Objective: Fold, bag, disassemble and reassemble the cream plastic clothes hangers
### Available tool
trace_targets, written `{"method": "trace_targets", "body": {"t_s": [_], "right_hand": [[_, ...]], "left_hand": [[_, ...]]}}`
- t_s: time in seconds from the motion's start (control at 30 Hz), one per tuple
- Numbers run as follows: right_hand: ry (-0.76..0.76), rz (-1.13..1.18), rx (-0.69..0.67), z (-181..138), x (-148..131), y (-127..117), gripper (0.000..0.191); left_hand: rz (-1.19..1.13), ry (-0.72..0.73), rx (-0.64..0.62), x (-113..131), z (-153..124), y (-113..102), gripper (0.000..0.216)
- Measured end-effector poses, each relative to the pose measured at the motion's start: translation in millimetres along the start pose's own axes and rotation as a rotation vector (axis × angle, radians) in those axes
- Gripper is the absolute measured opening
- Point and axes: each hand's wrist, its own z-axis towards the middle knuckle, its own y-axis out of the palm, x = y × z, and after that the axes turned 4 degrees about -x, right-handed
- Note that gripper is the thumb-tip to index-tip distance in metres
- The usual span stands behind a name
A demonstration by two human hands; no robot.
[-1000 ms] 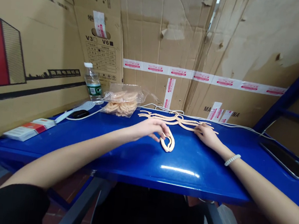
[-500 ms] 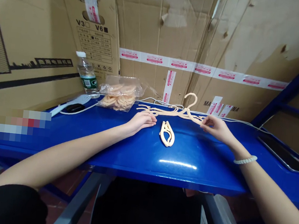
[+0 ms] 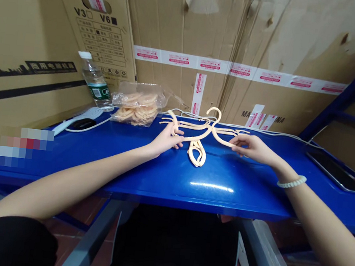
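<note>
A beige plastic hanger (image 3: 208, 130) is lifted off the blue table (image 3: 167, 172), its hook pointing up. My left hand (image 3: 166, 139) pinches its left arm and my right hand (image 3: 248, 146) pinches its right arm. Just under the hanger a folded beige hanger (image 3: 197, 153) lies flat on the table. More beige hangers (image 3: 228, 131) lie behind, near the back edge.
A clear bag of folded beige hangers (image 3: 137, 108) and a water bottle (image 3: 93, 82) stand at the back left. A white power strip (image 3: 74, 120) with its cable lies left. Cardboard boxes (image 3: 190, 37) wall the back. A dark flat device (image 3: 338, 171) lies far right.
The folded hanger was let go on the table. My right hand raised an open hanger from the pile, and my left hand moved over and took its other arm.
</note>
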Motion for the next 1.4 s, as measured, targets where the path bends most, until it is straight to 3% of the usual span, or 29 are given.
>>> {"method": "trace_targets", "body": {"t_s": [0.1,0.2,0.4,0.67,0.8,0.93,1.0,1.1,1.3,1.4], "right_hand": [[-0.014,0.016,-0.020,2.5,2.4,6.6,0.042],[-0.083,-0.043,-0.021,4.4,4.5,10.2,0.039],[-0.251,-0.470,0.062,8.7,15.1,8.8,0.025],[-0.278,-0.799,0.205,9.2,22.4,6.4,0.016],[-0.183,-0.995,0.252,4.4,5.1,11.9,0.021],[0.092,-1.144,0.228,-1.4,-11.4,20.5,0.025],[0.179,-1.151,0.200,-2.6,-14.5,22.8,0.026],[0.160,-1.123,0.212,-2.3,-12.8,22.7,0.029],[-0.195,-0.724,0.261,3.2,-1.4,24.4,0.032],[-0.252,-0.410,0.339,6.0,1.0,27.7,0.037]], "left_hand": [[0.147,0.190,-0.052,-2.6,-2.0,-0.3,0.045],[0.180,0.279,-0.047,-5.0,-1.9,-4.0,0.028],[0.023,0.198,0.025,-4.2,-1.5,-3.4,0.018],[-0.258,0.028,0.109,6.9,-7.7,3.2,0.011],[-0.303,0.014,0.163,8.1,-7.7,2.9,0.011],[-0.311,0.039,0.137,4.1,-7.1,1.7,0.010],[-0.311,0.038,0.125,2.2,-6.8,1.7,0.011],[-0.328,0.030,0.124,1.6,-7.0,2.9,0.012],[-0.381,0.029,0.121,4.5,-8.9,5.2,0.012],[-0.400,0.031,0.113,4.8,-9.2,5.3,0.014]]}}
